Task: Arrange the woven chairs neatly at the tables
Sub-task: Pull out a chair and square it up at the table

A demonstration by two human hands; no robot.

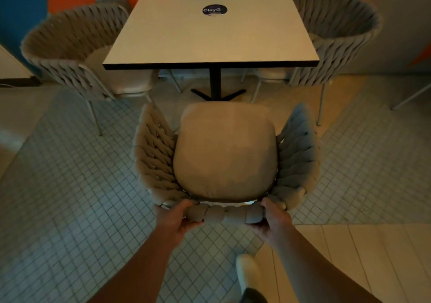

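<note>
At six o'clock from the square pale-topped table (210,34), the left hand (178,220) and right hand (274,218) grasp the grey rope-woven chair (225,153) by its back rim (fingers curled round it). Shoved crooked, it could knock the black pedestal foot (215,92).

Open floor (70,197) flanks the near chair (224,153); table post (215,81) stands ahead.

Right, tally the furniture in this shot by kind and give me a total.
Chairs: 3, the grey woven chair on the left, the grey woven chair on the right, the grey woven chair in the middle.
Tables: 1, the white square table with a black edge.
Total: 4.
Not counted: a thin metal leg at the right edge, owner out of view.
</note>
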